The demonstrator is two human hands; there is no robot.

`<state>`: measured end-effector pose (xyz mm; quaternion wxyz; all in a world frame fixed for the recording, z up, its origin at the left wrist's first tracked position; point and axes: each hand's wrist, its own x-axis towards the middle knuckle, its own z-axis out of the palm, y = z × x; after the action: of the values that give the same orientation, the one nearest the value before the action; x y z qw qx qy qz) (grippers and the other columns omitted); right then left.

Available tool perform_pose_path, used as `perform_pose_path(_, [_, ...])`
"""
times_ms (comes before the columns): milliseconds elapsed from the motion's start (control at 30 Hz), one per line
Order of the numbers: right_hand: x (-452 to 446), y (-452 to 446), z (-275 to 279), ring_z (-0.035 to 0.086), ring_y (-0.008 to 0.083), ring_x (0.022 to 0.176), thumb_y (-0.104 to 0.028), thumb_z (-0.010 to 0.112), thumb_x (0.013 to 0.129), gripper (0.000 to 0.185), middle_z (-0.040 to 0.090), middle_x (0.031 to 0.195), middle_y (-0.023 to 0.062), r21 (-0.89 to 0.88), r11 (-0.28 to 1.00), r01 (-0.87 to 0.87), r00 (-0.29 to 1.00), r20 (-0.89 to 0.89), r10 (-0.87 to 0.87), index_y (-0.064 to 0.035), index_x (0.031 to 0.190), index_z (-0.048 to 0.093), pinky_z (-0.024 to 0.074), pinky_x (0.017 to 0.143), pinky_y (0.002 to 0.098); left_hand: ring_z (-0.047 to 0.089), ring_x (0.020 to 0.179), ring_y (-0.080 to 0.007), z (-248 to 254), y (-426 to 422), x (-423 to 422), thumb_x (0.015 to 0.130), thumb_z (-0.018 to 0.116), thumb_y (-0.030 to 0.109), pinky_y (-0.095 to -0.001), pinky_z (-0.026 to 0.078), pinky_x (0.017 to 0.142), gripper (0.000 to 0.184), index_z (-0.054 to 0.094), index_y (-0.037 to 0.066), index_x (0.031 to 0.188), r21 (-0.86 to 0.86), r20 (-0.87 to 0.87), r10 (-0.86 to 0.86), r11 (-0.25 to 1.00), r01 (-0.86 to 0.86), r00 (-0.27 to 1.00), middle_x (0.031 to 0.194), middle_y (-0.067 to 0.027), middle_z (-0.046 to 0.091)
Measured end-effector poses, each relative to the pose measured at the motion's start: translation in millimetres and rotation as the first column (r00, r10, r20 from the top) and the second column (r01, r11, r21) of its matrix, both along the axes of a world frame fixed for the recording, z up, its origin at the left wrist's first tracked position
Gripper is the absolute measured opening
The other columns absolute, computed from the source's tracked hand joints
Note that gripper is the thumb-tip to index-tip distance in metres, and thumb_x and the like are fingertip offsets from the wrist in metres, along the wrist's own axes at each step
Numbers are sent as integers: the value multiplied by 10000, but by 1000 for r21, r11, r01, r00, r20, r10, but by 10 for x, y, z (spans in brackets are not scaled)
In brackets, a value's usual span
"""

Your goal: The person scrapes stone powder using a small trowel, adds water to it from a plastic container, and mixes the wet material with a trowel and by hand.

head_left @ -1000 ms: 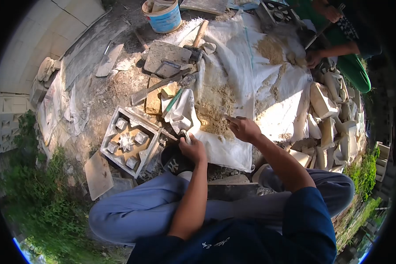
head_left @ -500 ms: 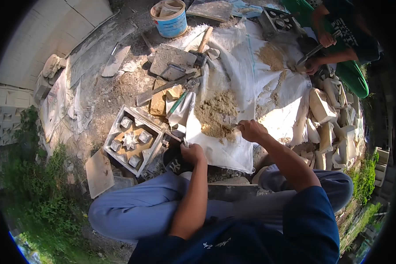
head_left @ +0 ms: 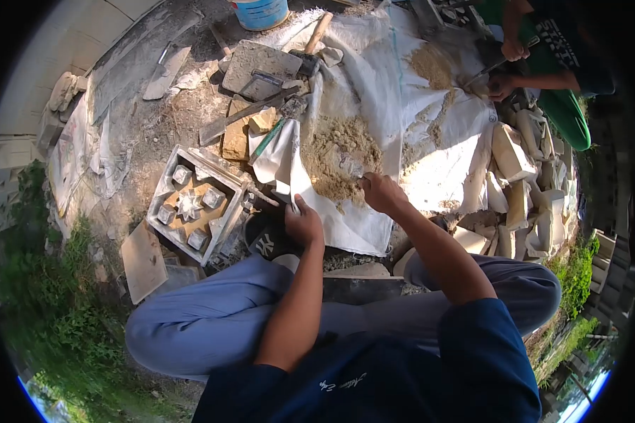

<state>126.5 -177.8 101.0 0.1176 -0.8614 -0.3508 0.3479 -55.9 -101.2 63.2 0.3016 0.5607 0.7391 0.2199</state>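
My right hand is closed around the handle of a small trowel. Its blade lies in a heap of damp, sandy mix on a white woven sack. At the near left edge of that sack, my left hand has its fingers closed on the fabric, thumb up, beside the heap. Left of this hand sits a square mould frame with a star-shaped piece in the middle and several small blocks around it.
Beyond the heap lie a hammer, a stone slab and yellowish stone blocks. A blue bucket stands at the back. Broken pale stone pieces are piled at right, near another person's hands holding a tool.
The view has shifted, so everything sits higher and further left. My right hand has moved the trowel slightly left and deeper over the heap. My left thumb is now raised at the sack's edge.
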Motion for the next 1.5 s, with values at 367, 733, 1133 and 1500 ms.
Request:
perform_pose_path(367, [310, -67, -92, 661, 493, 966, -325, 486, 997, 394, 685, 992, 317, -40, 985, 170, 985, 29, -169, 4, 1052, 694, 525, 863, 543, 681, 946, -450, 227, 4, 145, 966, 535, 443, -524, 529, 818, 500, 727, -9, 1055, -283, -97, -85, 958, 54, 992, 968, -274, 713])
perform_pose_path(733, [395, -257, 324, 646, 502, 989, -296, 483, 991, 351, 678, 1002, 324, -70, 987, 142, 990, 0, -143, -31, 1073, 699, 499, 908, 542, 697, 880, -446, -163, -27, 216, 948, 573, 376, -514, 545, 761, 436, 733, -22, 1026, -192, 7, -5, 981, 7, 1000, 895, -264, 718])
perform_pose_path(1133, [67, 424, -88, 677, 495, 911, -300, 513, 999, 437, 679, 900, 341, -116, 968, 222, 969, -88, -233, 112, 981, 657, 544, 783, 499, 692, 848, -450, 1, 18, 88, 944, 533, 422, -531, 530, 746, 478, 741, -8, 968, -225, -1, -14, 974, 14, 1000, 879, -255, 717])
perform_pose_path(1500, [147, 399, 772, 696, 365, 637, -196, 505, 998, 311, 708, 791, 227, -23, 983, 181, 974, -134, -182, 16, 1196, 615, 568, 599, 460, 694, 882, -445, -80, 61, 13, 944, 548, 426, -519, 540, 784, 482, 745, -10, 1002, -183, 2, -42, 982, 42, 999, 902, -251, 723])
